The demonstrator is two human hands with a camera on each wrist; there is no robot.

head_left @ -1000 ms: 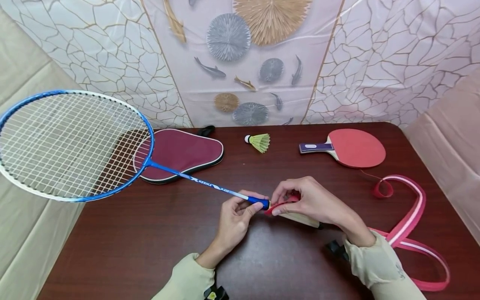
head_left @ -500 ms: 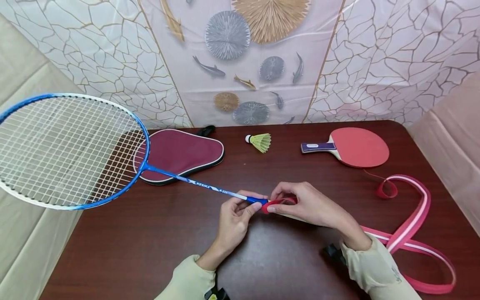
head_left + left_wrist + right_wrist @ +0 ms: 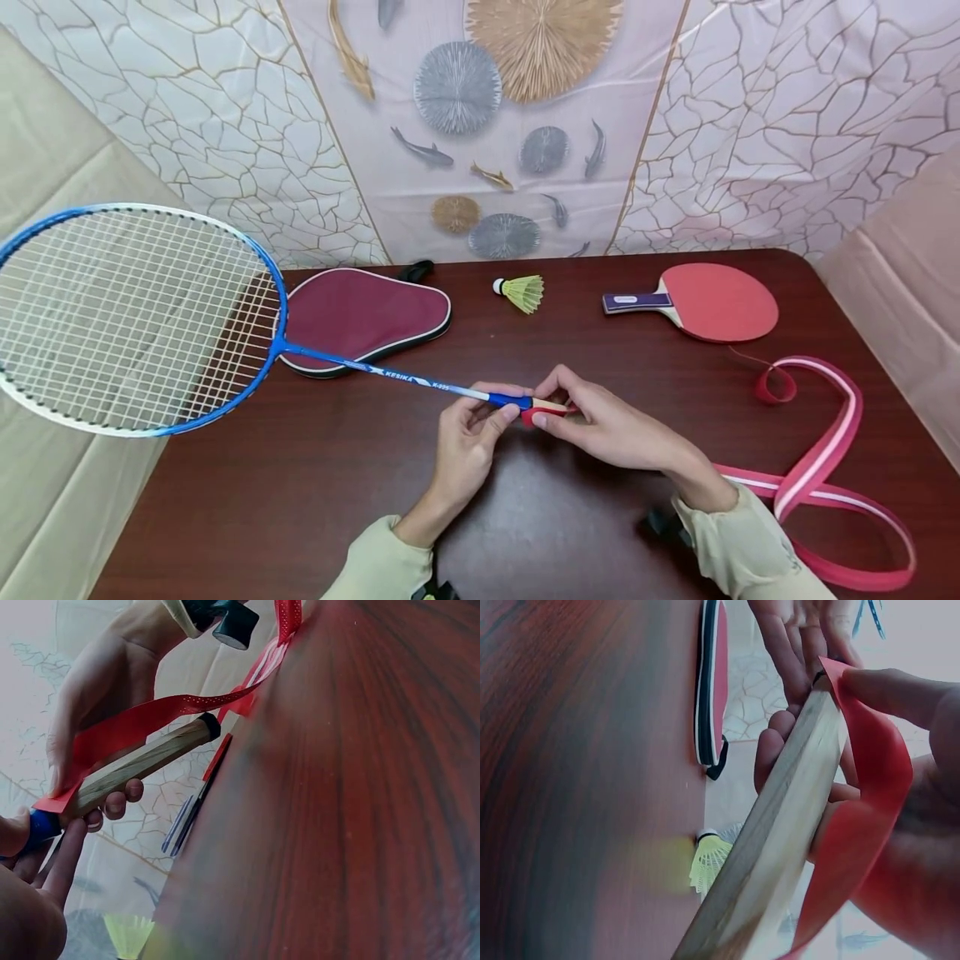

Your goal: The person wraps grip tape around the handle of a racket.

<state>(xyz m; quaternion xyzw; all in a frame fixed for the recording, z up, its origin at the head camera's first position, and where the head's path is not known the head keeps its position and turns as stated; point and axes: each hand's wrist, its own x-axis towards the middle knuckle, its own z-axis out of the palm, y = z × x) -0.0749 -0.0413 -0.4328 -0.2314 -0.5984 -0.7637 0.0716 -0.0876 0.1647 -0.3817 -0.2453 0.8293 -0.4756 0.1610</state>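
Observation:
A blue and white badminton racket [image 3: 322, 354] is held above the table, its strung head out to the left. My left hand [image 3: 467, 446] grips it at the blue cone, where the shaft meets the handle. The handle [image 3: 142, 769] is bare wood with a dark end cap. Red grip tape [image 3: 139, 724] has its pointed end against the wood just below the cone. The thumb of my right hand [image 3: 615, 429] presses that end, with the fingers behind the handle. From there the tape hangs loose along the handle, as the right wrist view shows.
More of the tape, its white-striped backing up, lies in loops at the right of the table [image 3: 600, 533]. Along the back are a maroon paddle case [image 3: 375, 308], a yellow shuttlecock [image 3: 522, 293] and a red table-tennis paddle [image 3: 720, 302]. A patterned cloth [image 3: 465, 167] hangs behind.
The racket head sits a little lower in the head view. My right fingers have shifted on the tape end, and bare wood now shows beside the blue cone. My left hand keeps its grip.

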